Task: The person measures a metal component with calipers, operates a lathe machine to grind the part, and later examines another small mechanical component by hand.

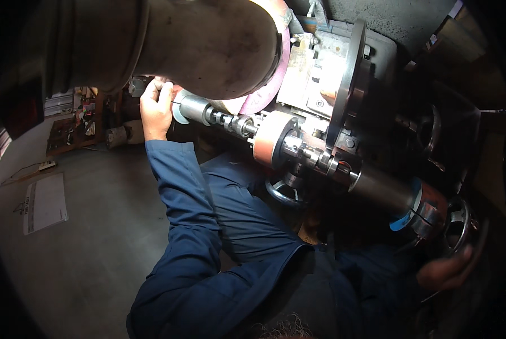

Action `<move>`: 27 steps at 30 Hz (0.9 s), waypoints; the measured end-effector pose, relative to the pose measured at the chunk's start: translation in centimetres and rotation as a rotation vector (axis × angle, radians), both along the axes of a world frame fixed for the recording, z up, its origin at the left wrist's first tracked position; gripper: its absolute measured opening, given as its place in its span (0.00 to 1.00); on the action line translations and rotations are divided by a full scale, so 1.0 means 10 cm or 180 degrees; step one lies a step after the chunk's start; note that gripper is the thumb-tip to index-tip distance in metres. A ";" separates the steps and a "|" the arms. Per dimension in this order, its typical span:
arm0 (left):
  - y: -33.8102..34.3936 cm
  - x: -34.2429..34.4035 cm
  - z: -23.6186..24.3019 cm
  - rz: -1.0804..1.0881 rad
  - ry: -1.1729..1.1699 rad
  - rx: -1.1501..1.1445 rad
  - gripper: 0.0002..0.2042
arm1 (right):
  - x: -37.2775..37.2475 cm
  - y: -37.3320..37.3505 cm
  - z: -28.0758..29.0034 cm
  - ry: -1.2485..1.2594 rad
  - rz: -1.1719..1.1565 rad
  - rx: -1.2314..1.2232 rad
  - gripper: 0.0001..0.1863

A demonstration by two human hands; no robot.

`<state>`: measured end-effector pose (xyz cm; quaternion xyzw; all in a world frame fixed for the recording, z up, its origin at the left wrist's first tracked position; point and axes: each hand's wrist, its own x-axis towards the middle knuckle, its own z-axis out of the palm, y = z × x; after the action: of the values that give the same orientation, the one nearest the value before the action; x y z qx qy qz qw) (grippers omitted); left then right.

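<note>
On a metal machine, a camshaft-like shaft runs diagonally through an orange-banded collar, between a steel cylinder and a darker cylinder. My left hand is raised at the shaft's upper end, fingers bent and closed on something I cannot make out beside that steel cylinder, under a large dark housing. A pink grinding wheel is behind the shaft. My right hand is low at the right, blurred, beside a chrome handwheel; its grip is unclear.
A large dark disc stands upright behind the shaft. Another handwheel is under the shaft, near my leg. A wooden shelf with small items is at the left, and a white sign lies below it.
</note>
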<state>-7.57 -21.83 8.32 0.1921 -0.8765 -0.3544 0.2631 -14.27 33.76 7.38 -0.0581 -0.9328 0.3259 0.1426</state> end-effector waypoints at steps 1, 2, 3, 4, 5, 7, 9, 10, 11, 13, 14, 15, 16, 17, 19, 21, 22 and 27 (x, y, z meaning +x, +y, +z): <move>0.00 0.03 0.01 0.0005 0.0021 0.0047 0.08 | 0.03 0.10 -0.14 0.0966 0.0254 0.0554 0.24; 0.00 0.06 0.02 0.0012 0.0037 0.0094 0.08 | 0.09 0.14 -0.28 0.1453 0.0406 0.0802 0.25; -0.04 0.05 0.02 -0.0040 -0.0009 -0.0039 0.09 | 0.12 0.08 -0.33 0.1943 0.0491 0.1086 0.25; -0.05 0.04 0.03 -0.0061 -0.0018 -0.0032 0.09 | 0.20 -0.06 -0.34 0.1737 0.0150 0.1708 0.25; -0.06 0.05 0.03 -0.0071 -0.0025 -0.0013 0.09 | 0.21 -0.12 -0.33 0.1627 -0.0014 0.2017 0.25; -0.10 0.08 0.01 -0.0010 -0.0054 -0.0056 0.10 | 0.23 -0.19 -0.32 0.1416 -0.0171 0.2088 0.25; -0.09 0.07 -0.01 0.0038 0.0036 -0.0296 0.10 | 0.20 -0.20 -0.30 0.1321 -0.0166 0.1855 0.25; -0.09 0.05 -0.01 0.0039 0.0040 -0.0290 0.10 | 0.15 -0.18 -0.25 0.1299 0.0062 0.1676 0.24; -0.10 0.05 -0.01 0.0078 -0.0075 -0.0351 0.10 | 0.12 -0.17 -0.21 0.1274 0.0288 0.1497 0.24; -0.10 0.07 0.01 0.0135 -0.0192 -0.0435 0.10 | 0.09 -0.17 -0.22 0.1182 0.0352 0.1168 0.24; -0.09 0.06 0.01 0.0060 -0.0109 -0.0462 0.10 | 0.08 -0.18 -0.21 0.1084 0.0407 0.0852 0.24; -0.08 0.06 0.02 0.0025 -0.0069 -0.0480 0.10 | 0.07 -0.18 -0.18 0.1086 0.0411 0.0843 0.24; -0.06 0.06 0.03 -0.0011 -0.0028 -0.0496 0.10 | 0.06 -0.20 -0.09 0.0809 0.0464 0.0854 0.23; -0.01 0.04 0.04 0.0041 -0.0048 -0.0248 0.10 | 0.04 -0.21 -0.05 0.0671 0.0490 0.0869 0.23; 0.03 0.04 0.05 0.0100 -0.0067 -0.0008 0.09 | -0.01 -0.22 -0.01 0.0576 0.0517 0.0745 0.21; 0.02 0.05 0.05 0.0153 -0.0123 -0.0135 0.09 | -0.03 -0.21 -0.02 0.0623 0.0524 0.0609 0.20; 0.01 0.05 0.05 0.0173 -0.0140 -0.0178 0.09 | -0.03 -0.18 -0.04 0.0529 0.0528 0.0462 0.20; 0.04 0.03 0.05 0.0139 -0.0139 -0.0319 0.09 | -0.07 -0.14 -0.01 0.0177 0.0602 0.0100 0.21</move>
<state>-7.26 -21.45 8.83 0.2055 -0.8943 -0.3000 0.2609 -14.96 32.37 7.26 0.0416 -0.9348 0.3247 0.1380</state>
